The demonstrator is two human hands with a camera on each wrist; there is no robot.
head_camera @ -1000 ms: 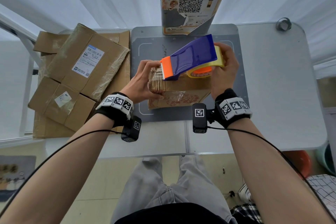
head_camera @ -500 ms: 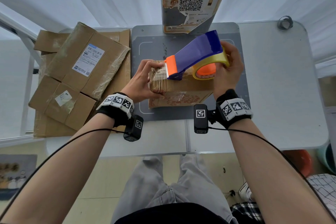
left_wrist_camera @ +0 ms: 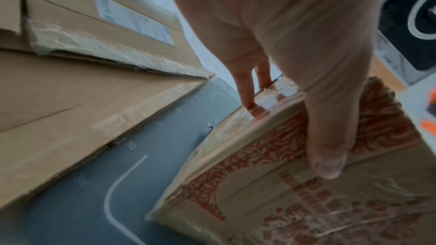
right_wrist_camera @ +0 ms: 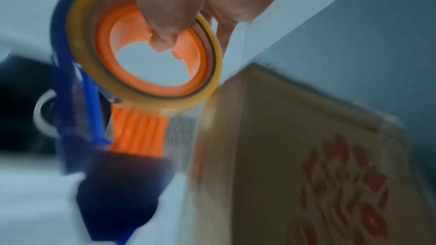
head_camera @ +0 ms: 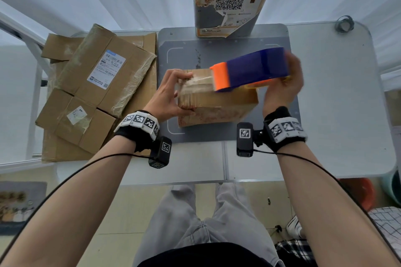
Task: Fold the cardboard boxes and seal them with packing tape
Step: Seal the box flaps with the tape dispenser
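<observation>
A small brown cardboard box (head_camera: pixel 217 104) with red printed patterns (left_wrist_camera: pixel 295 183) stands on the grey mat (head_camera: pixel 217 54). My left hand (head_camera: pixel 171 95) grips its left end, fingers on the taped top edge (left_wrist_camera: pixel 250 88) and thumb on the printed side. My right hand (head_camera: pixel 284 86) holds a blue and orange tape dispenser (head_camera: pixel 249 69) over the box top, its orange end toward my left hand. In the right wrist view the yellowish tape roll (right_wrist_camera: pixel 146 44) sits on its orange hub, my fingers curled around it, beside the box (right_wrist_camera: pixel 306 156).
A stack of flattened and taped cardboard boxes (head_camera: pixel 95 86) lies on the left of the white table (head_camera: pixel 347 104). A tall printed box with a QR code (head_camera: pixel 230 0) stands at the mat's far edge. A small tape ring (head_camera: pixel 344 24) lies at the far right corner.
The dispenser has swung from a steep tilt to nearly level and lower over the box top, and it is motion-blurred. My left hand keeps its hold on the box end.
</observation>
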